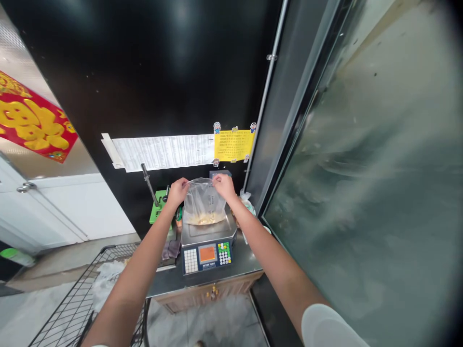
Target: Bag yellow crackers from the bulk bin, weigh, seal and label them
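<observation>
A clear plastic bag (203, 202) with pale yellowish food at its bottom stands on the steel pan of a weighing scale (207, 239). My left hand (177, 190) pinches the bag's top left corner. My right hand (224, 185) pinches its top right corner. Both hands hold the bag's mouth up and stretched between them. The scale has an orange display and keypads on its front.
The scale sits on a small steel counter (242, 262) against a black wall. A green tape sealer (157, 209) stands to its left. A wire cart (77, 299) is at lower left. Printed sheets (164, 152) and a yellow notice (233, 145) hang above. A frosted glass panel (361, 193) fills the right.
</observation>
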{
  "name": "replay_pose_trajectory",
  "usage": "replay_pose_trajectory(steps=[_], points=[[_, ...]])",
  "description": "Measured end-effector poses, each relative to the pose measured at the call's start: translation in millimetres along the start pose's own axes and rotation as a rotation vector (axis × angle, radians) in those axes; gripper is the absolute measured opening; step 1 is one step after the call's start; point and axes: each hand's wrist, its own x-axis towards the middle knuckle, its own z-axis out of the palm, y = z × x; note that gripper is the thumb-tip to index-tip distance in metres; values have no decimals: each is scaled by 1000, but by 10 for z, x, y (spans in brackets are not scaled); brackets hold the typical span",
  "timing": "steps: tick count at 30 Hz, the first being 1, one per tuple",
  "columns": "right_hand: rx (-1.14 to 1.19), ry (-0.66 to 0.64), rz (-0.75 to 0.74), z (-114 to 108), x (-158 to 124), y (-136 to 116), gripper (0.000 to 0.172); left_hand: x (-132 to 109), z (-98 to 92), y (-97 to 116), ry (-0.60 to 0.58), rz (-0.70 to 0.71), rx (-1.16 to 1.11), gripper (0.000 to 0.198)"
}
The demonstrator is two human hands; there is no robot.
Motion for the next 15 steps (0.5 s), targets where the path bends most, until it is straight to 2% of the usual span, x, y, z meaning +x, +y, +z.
replay_pose_trajectory(steps=[2, 4, 7, 9, 10, 13, 15], points=[[-19, 19, -2, 60, 68, 67, 17, 83, 31, -63, -24, -7, -19, 16], [-7, 36, 0, 93, 47, 121, 31, 114, 22, -62, -20, 4, -30, 24], [41, 71, -17, 94, -164, 167, 48, 27, -57, 81, 103, 45, 6, 35], [86, 88, -21, 79, -408, 178, 45, -133, -111, 241, 156, 51, -17, 27], [112, 83, -14, 73, -552, 182, 42, -242, -123, 322, 139, 36, -65, 24], [192, 22, 50, 76, -1040, 216, 31, -663, -59, 489, 33, -77, -280, 24], [235, -30, 112, 100, -1372, 270, 28, -989, 61, 503, -54, -179, -394, 26]])
